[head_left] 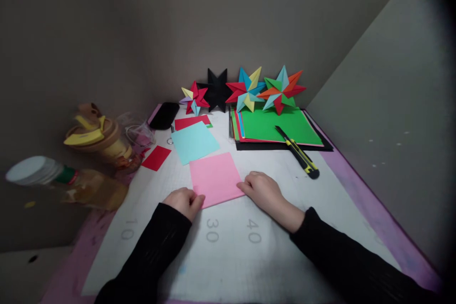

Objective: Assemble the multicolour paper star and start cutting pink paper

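A pink square sheet of paper (215, 176) lies flat on the white cutting mat (228, 247) in front of me. My left hand (185, 201) pinches its near left corner with fingers curled. At the near right corner my right hand (262, 191) has its fingers bent onto the paper's edge. Both arms wear black sleeves.
Behind the pink sheet lie a light blue sheet (194, 141) and red pieces (156, 157). A stack of coloured paper topped with green (274, 125) carries a yellow-black utility knife (298, 153). Several folded paper stars (245, 88) stand at the back wall. Bottles (71, 183) lie at left.
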`<action>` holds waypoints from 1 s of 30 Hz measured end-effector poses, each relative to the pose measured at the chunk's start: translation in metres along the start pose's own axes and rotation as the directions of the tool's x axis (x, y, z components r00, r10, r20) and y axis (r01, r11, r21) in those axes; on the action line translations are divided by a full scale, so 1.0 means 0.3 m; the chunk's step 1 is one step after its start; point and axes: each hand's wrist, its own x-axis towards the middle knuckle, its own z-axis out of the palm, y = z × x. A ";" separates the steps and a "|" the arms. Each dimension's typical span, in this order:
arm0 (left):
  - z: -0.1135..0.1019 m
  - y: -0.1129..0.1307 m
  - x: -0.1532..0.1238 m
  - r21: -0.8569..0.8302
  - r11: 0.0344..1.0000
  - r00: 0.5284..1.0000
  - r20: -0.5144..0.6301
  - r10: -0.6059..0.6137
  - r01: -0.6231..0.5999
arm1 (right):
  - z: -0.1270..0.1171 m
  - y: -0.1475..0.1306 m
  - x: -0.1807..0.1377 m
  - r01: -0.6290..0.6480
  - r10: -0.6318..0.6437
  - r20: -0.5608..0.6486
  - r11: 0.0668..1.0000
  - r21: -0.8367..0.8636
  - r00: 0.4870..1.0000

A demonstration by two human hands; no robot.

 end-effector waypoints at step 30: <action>-0.048 0.086 0.008 0.283 0.914 0.943 0.245 0.224 -0.291 | 0.019 -0.110 -0.158 0.512 -0.527 -0.075 0.844 -0.157 0.846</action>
